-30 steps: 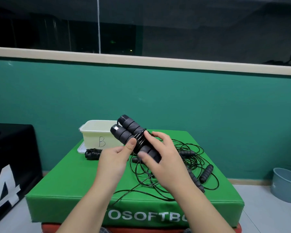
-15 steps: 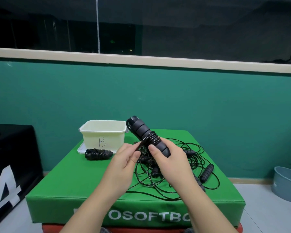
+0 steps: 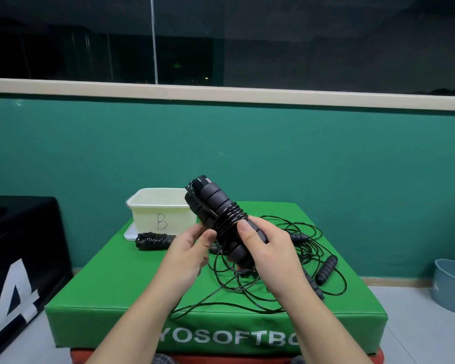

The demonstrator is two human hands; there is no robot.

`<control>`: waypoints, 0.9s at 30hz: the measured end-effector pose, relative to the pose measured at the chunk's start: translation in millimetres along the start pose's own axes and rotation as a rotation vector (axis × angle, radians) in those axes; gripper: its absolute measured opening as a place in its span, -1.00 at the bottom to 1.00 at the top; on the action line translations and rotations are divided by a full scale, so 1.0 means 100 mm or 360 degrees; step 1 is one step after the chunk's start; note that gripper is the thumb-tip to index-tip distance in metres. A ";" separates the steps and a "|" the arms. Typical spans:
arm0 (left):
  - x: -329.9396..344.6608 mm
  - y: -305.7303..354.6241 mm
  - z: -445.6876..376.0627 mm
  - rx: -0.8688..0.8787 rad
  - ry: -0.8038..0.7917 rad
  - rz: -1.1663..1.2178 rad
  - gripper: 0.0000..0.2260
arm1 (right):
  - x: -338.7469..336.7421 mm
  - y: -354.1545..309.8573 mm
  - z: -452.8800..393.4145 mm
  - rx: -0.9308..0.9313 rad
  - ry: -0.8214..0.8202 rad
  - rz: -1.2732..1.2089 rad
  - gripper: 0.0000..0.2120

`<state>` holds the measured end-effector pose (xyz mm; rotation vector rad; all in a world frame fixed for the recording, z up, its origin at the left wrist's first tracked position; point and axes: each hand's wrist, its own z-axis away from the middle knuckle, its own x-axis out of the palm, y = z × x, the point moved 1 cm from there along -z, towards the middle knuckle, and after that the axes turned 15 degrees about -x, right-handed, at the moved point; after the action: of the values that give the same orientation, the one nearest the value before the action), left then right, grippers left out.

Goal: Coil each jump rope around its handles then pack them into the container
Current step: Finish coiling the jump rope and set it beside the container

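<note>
The jump rope handles (image 3: 216, 206) are matte black, ribbed in bands, with glossy black cord (image 3: 230, 222) wound round them. The loose ropes (image 3: 300, 258) and the coiled bundle (image 3: 154, 240) are black too. The container (image 3: 166, 214) is pale cream with a dark handwritten "B". The mat (image 3: 116, 285) is bright green with white block lettering on its front edge. The wall (image 3: 326, 158) is teal under a beige ledge (image 3: 300, 94). The bucket (image 3: 452, 285) is grey-blue. The box (image 3: 19, 245) is black with a white "4".

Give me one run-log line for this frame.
phase: coiling rope | right hand: grips paired handles | left hand: pinches cord | coiled rope: beside container, not packed | loose ropes: on mat
</note>
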<state>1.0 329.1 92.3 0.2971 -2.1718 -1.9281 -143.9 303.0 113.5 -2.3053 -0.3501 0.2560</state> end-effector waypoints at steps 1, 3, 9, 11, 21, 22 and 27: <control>0.00 0.00 0.02 0.0002 0.0003 0.0015 -0.76 | 0.00 0.00 0.00 0.0021 -0.0006 -0.0052 -0.85; -0.01 0.00 0.05 0.0031 0.0059 0.0058 -0.72 | 0.01 0.01 -0.01 0.0064 0.0000 -0.0138 -0.83; -0.02 0.03 0.08 0.0044 0.0267 -0.0046 -0.62 | -0.02 0.10 -0.05 -0.0304 0.0189 0.0418 -0.80; 0.00 0.03 0.09 0.0053 0.0321 -0.0074 -0.61 | -0.02 0.06 -0.03 -0.0490 0.0186 0.0603 -0.71; 0.03 0.09 0.14 0.0359 0.0531 -0.0278 -0.59 | -0.04 0.14 -0.03 -0.0384 -0.0168 0.0886 -0.22; 0.03 0.09 0.14 0.0417 0.0526 -0.0328 -0.62 | -0.06 0.14 -0.04 -0.0374 -0.0172 0.0940 -0.20; 0.04 0.07 0.12 0.0532 0.0459 -0.0396 -0.72 | -0.11 0.15 -0.04 -0.0315 -0.0106 0.0947 -0.27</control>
<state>-6.5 339.7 98.1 0.8814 -2.3321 -1.5016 -150.1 286.8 105.9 -2.5530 0.3055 0.6144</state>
